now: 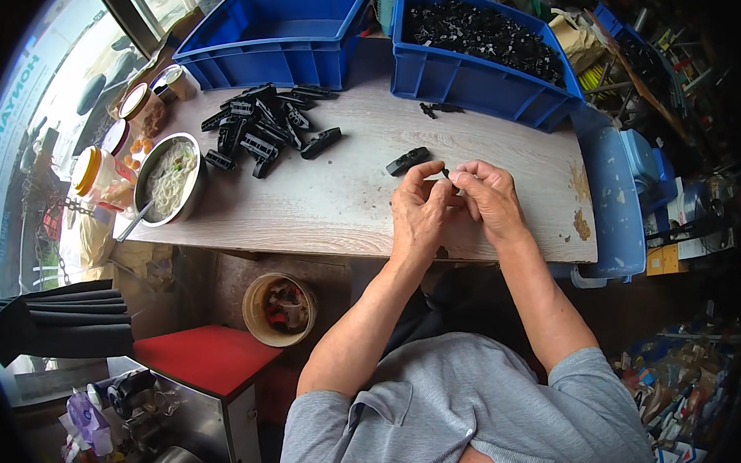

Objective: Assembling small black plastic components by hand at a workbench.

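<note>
Over the near right part of the table, my left hand (420, 210) and my right hand (493, 200) meet at the fingertips. A small black plastic part (446, 172) is pinched between them; its exact shape is too small to make out. Both hands have their fingers closed. Just beyond my left fingers lies a longer black plastic piece (408, 161), resting on the tabletop. Farther left there is a heap of similar black plastic pieces (256, 130), with one piece (321, 144) at its right edge.
A blue bin (478, 74) full of small black parts stands at the back right, another blue bin (271, 58) at the back left. A metal bowl of noodles (169, 177) and several jars (95, 174) line the left edge. Below is a bucket (262, 327).
</note>
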`<action>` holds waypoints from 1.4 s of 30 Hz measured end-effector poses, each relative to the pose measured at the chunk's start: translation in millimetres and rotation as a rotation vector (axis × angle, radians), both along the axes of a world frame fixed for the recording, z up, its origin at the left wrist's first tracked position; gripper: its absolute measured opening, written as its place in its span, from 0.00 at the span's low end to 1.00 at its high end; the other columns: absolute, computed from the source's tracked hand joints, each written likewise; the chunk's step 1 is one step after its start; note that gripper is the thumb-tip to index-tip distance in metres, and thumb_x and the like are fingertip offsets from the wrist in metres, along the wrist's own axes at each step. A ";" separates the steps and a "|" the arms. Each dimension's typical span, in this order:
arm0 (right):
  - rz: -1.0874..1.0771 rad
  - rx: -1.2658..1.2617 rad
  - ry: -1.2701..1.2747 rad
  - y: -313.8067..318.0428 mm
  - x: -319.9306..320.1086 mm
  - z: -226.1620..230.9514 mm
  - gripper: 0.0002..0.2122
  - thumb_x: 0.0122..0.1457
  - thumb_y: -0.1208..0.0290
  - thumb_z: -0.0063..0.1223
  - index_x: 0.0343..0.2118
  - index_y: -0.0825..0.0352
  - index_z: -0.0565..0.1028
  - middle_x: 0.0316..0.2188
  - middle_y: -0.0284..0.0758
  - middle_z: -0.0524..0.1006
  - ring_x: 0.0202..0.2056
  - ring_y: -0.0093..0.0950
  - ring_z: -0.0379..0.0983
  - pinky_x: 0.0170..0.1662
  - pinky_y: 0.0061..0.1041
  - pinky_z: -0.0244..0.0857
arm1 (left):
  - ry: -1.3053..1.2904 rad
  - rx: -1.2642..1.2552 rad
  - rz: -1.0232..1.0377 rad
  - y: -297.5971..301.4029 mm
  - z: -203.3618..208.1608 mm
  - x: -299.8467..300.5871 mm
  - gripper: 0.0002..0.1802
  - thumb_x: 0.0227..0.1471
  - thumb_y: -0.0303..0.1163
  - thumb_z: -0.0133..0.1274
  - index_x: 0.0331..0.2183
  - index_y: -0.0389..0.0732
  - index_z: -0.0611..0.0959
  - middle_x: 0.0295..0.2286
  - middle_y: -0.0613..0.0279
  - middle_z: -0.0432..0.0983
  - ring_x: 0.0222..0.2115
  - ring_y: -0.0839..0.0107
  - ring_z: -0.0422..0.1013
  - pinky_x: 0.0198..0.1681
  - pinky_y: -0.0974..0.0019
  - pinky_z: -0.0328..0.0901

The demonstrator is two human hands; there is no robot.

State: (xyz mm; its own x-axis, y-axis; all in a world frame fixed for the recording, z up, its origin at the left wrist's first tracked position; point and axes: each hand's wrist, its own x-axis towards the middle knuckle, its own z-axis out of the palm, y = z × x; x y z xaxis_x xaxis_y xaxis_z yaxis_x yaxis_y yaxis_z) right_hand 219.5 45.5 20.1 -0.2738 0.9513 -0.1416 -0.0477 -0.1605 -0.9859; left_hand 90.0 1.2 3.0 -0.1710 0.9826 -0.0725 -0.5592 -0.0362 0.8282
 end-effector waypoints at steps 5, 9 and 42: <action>-0.051 -0.139 0.108 -9.6 -7.6 15.2 0.06 0.58 0.68 0.57 0.32 0.65 0.77 0.21 0.26 0.76 0.15 0.12 0.62 0.18 0.11 0.55 | -0.214 -0.100 -0.069 -4.3 6.9 1.4 0.16 0.57 0.30 0.55 0.44 0.34 0.71 0.30 0.55 0.77 0.27 0.70 0.77 0.30 0.69 0.76; 0.070 -0.035 0.011 -8.6 3.4 15.2 0.06 0.58 0.68 0.57 0.34 0.65 0.77 0.22 0.27 0.77 0.21 0.13 0.71 0.22 0.10 0.59 | -0.258 -0.091 -0.020 -5.9 8.7 2.4 0.11 0.59 0.28 0.52 0.39 0.32 0.72 0.28 0.55 0.76 0.24 0.73 0.76 0.28 0.71 0.75; -0.090 0.023 0.195 -4.4 6.7 -3.3 0.08 0.57 0.68 0.61 0.32 0.65 0.75 0.11 0.27 0.66 0.16 0.22 0.66 0.31 0.32 0.74 | 1.632 0.072 0.260 21.7 8.3 -30.2 0.15 0.50 0.42 0.59 0.35 0.43 0.78 0.30 0.55 0.75 0.34 0.55 0.73 0.32 0.54 0.68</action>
